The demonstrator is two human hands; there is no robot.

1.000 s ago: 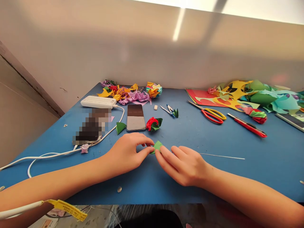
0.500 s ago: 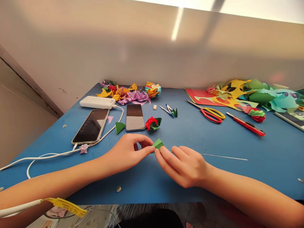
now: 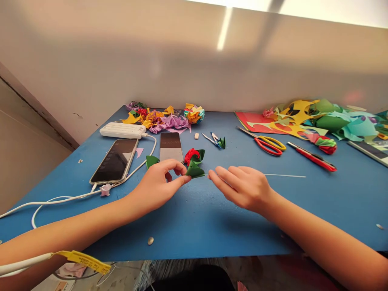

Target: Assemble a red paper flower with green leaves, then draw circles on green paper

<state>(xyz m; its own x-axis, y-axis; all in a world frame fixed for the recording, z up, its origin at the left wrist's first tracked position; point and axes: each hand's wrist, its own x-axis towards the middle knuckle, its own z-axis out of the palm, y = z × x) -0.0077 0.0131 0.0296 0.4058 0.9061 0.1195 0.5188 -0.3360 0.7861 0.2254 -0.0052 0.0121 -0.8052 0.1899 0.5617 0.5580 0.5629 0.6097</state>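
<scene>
My left hand (image 3: pixel 162 178) pinches a folded piece of green paper (image 3: pixel 195 170) between thumb and fingertips. A thin white wire (image 3: pixel 285 175) comes out of the paper's right end. My right hand (image 3: pixel 241 184) is closed on this wire, a short way from the paper, and the wire's free end sticks out to the right. Just behind the green piece lies a red paper rose (image 3: pixel 191 156) with green leaves. Another green paper piece (image 3: pixel 151 161) shows beyond my left hand, partly covered by it.
Two phones (image 3: pixel 114 161) (image 3: pixel 170 146) and a white power bank (image 3: pixel 123 130) with cables lie left. Scissors (image 3: pixel 263 141), a red-handled cutter (image 3: pixel 312 157), an eraser (image 3: pixel 197 136) and a compass (image 3: pixel 214 140) lie farther back. Paper scraps (image 3: pixel 333 117) and paper flowers (image 3: pixel 194 114) line the wall.
The green paper now shows a wire out of its right end. Both hands have moved up and slightly apart, my right hand sliding right along the wire.
</scene>
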